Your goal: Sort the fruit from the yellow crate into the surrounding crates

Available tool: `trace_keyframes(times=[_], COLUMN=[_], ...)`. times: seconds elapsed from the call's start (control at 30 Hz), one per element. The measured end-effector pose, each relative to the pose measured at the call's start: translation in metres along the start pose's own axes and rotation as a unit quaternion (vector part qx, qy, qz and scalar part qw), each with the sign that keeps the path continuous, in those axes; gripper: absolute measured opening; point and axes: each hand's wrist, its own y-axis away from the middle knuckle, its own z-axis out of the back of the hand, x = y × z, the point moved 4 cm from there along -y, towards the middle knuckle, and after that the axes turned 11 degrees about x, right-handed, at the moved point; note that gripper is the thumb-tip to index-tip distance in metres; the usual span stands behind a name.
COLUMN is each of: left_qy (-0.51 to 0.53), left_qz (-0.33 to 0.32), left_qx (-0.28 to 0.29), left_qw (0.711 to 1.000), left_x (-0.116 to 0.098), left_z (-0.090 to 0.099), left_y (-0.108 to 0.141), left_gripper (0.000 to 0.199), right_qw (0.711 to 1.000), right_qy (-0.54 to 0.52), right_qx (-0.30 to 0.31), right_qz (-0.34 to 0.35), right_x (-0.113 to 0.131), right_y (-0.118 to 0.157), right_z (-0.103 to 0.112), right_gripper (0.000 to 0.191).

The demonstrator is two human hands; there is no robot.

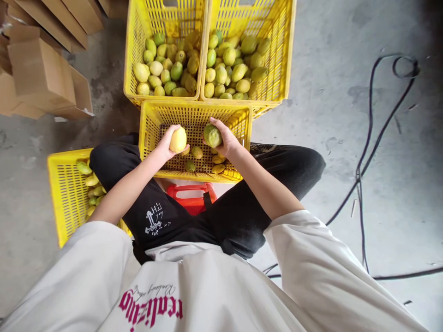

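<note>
My left hand (168,142) is closed round a bright yellow lemon (178,140). In my right hand (227,138) is a darker green lemon (212,135), gripped at its right side with the thumb up at the top. Both fruits are held over a yellow plastic crate (166,174) between my knees. On the crate's slotted floor lie several loose yellow-green lemons (197,152), most of them toward the middle and right. Parts of the fingers are hidden behind the fruit.
Two yellow crates, left (129,69) and right (287,60), hold many lemons beyond the near one. Another fruit-filled crate (65,193) stands by my left knee. Cardboard boxes (44,74) are at upper left, a red plastic object (192,203) below, black cables (371,106) at right.
</note>
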Motion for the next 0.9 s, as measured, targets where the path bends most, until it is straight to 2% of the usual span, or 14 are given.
trace_keyframes(times=[0.3,0.43,0.57,0.8,0.9], left_qy=[0.055,0.027,-0.024,-0.083,-0.09], left_qz=[0.032,0.03,0.007,-0.029,-0.055], left_qx=[-0.019,-0.003,0.003,-0.005,0.025], left_qw=[0.998,0.999,1.0,0.996,0.994], left_x=[0.003,0.004,0.004,-0.002,-0.006], left_z=[0.006,0.01,0.011,0.006,0.008], left_y=[-0.01,-0.017,-0.018,-0.008,-0.011], left_gripper=[0.045,0.046,0.053,0.054,0.053], right_qw=[0.998,0.996,0.998,0.998,0.997], right_qy=[-0.034,-0.054,-0.046,0.046,0.068], right_qx=[0.001,0.021,0.021,-0.027,-0.022], right_qz=[-0.045,-0.064,-0.048,-0.046,-0.022], right_x=[0.0,0.001,0.004,-0.003,-0.005], right_y=[-0.005,-0.002,-0.001,-0.014,-0.018], right_z=[0.002,-0.004,-0.007,0.018,0.027], right_gripper=[0.053,0.051,0.048,0.043,0.045])
